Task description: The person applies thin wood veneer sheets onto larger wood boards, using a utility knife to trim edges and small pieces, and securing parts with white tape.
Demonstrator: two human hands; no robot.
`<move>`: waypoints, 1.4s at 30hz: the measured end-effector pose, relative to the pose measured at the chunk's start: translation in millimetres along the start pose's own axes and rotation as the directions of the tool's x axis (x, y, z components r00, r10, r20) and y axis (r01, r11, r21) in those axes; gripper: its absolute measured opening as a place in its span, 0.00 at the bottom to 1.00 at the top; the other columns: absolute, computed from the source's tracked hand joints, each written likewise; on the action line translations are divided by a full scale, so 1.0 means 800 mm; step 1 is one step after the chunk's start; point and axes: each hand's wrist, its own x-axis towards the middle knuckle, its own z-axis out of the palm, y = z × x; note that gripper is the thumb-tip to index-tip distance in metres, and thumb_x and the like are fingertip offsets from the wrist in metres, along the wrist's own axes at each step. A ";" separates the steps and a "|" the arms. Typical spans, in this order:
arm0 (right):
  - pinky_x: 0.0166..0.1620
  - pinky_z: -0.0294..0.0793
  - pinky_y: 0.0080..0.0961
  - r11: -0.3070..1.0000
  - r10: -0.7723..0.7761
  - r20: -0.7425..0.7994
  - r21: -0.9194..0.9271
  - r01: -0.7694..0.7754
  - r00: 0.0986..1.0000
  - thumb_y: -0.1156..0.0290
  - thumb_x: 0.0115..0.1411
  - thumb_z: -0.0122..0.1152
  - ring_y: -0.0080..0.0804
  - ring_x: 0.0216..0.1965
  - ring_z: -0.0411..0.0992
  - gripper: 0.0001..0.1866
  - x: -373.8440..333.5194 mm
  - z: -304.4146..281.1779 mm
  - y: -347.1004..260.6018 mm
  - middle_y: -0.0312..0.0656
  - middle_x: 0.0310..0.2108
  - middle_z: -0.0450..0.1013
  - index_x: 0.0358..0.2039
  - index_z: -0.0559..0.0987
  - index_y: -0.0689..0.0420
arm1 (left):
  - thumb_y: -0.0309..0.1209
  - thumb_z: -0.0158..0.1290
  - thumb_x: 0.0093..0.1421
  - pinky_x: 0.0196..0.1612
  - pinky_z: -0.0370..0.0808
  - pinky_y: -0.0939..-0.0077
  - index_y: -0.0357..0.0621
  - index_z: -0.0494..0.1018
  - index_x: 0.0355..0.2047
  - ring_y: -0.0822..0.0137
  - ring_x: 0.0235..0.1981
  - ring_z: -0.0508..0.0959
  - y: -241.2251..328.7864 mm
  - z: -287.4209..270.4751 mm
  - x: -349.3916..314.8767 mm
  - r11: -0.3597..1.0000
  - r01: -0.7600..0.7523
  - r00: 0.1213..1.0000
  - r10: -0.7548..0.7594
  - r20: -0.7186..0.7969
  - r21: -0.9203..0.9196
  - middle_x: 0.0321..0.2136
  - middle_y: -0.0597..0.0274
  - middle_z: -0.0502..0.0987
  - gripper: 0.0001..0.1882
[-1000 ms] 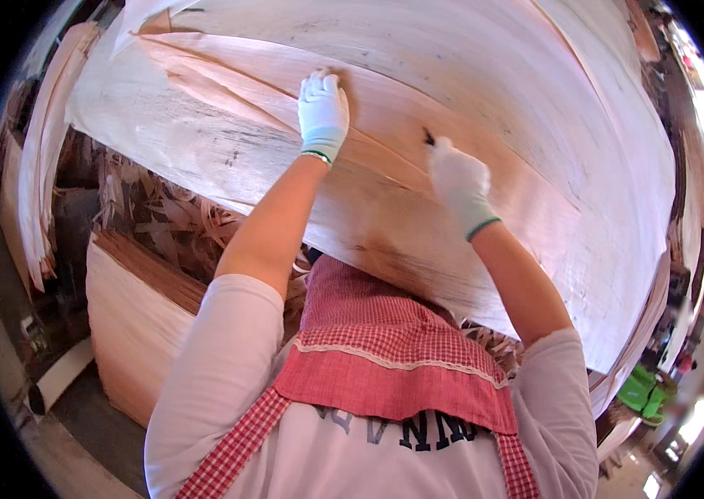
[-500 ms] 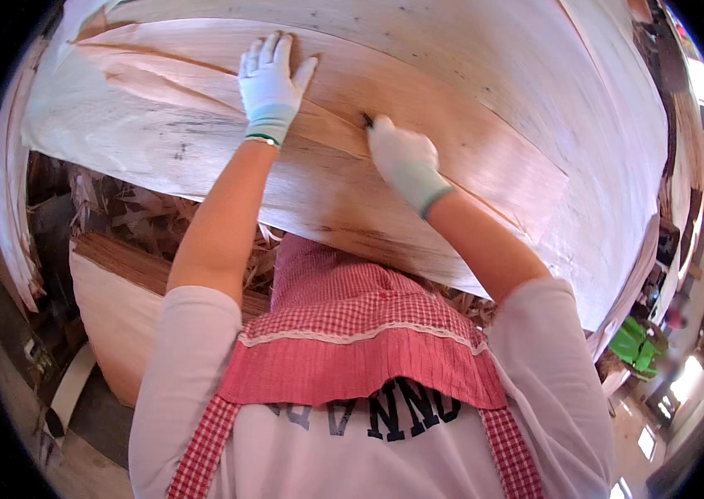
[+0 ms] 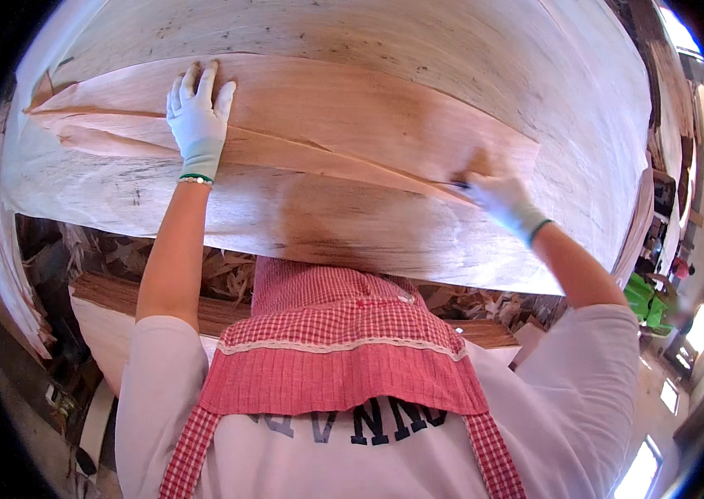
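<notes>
A large pale veneer sheet (image 3: pixel 385 50) lies spread before me, and a reddish-brown veneer strip (image 3: pixel 352 116) lies on top of it. A long split (image 3: pixel 327 154) runs across the strip. My left hand (image 3: pixel 198 125), in a white glove, presses flat on the strip's left part with fingers spread. My right hand (image 3: pixel 498 200), also gloved, is closed on a small dark-tipped tool (image 3: pixel 458 184) whose tip touches the right end of the split.
Below the sheet's near edge stands a stack of wood sheets (image 3: pixel 111 299) with loose veneer scraps (image 3: pixel 219 274) behind it. Curved sheets (image 3: pixel 2 266) lean at the left. A red checked apron (image 3: pixel 344 349) hangs on my chest. A person in green (image 3: pixel 647 303) is at the far right.
My right hand has slid rightward along the split with the tool. My left hand stays pressed flat on the strip, further from the right hand than before.
</notes>
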 end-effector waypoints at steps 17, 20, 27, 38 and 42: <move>0.33 0.76 0.43 0.984 -0.095 -0.259 0.124 0.131 0.961 0.61 0.61 0.50 0.44 0.33 0.78 0.11 0.401 -0.192 -0.236 0.43 0.30 0.78 0.40 0.76 0.49 | 0.51 0.63 0.47 0.57 0.64 0.54 0.49 0.59 0.61 0.51 0.55 0.69 -0.008 -0.040 0.038 0.922 0.385 0.825 -0.320 0.465 -0.049 0.53 0.55 0.72 0.44; 0.33 0.78 0.39 0.958 -0.261 -0.206 -0.175 0.226 0.943 0.67 0.58 0.55 0.43 0.32 0.79 0.10 0.453 -0.207 -0.279 0.42 0.30 0.79 0.41 0.75 0.49 | 0.51 0.64 0.44 0.55 0.65 0.52 0.52 0.62 0.58 0.51 0.52 0.71 -0.004 -0.030 0.044 0.938 0.344 0.820 -0.316 0.478 0.030 0.52 0.58 0.71 0.42; 0.30 0.77 0.41 0.998 -0.055 -0.211 -0.050 0.045 0.976 0.60 0.64 0.49 0.42 0.31 0.79 0.12 0.310 -0.153 -0.116 0.43 0.26 0.78 0.36 0.73 0.54 | 0.55 0.60 0.50 0.59 0.63 0.55 0.49 0.63 0.61 0.48 0.58 0.65 -0.011 -0.037 0.044 0.968 0.251 0.817 -0.219 0.534 0.013 0.60 0.53 0.64 0.42; 0.32 0.73 0.50 0.460 0.883 -0.061 0.312 -0.831 0.465 0.53 0.63 0.51 0.55 0.30 0.75 0.16 -0.138 0.111 -0.035 0.53 0.31 0.75 0.42 0.72 0.52 | 0.55 0.59 0.52 0.59 0.64 0.53 0.49 0.61 0.63 0.44 0.57 0.65 -0.016 -0.028 0.041 0.986 0.168 0.831 -0.150 0.536 0.016 0.59 0.48 0.63 0.42; 0.41 0.72 0.46 0.389 0.921 -0.298 0.695 -0.605 0.250 0.56 0.62 0.54 0.54 0.39 0.73 0.17 -0.139 0.078 -0.030 0.54 0.39 0.73 0.41 0.73 0.58 | 0.55 0.59 0.53 0.59 0.64 0.53 0.50 0.59 0.64 0.44 0.58 0.64 -0.020 -0.028 0.042 0.983 0.174 0.786 -0.176 0.593 0.061 0.60 0.48 0.61 0.43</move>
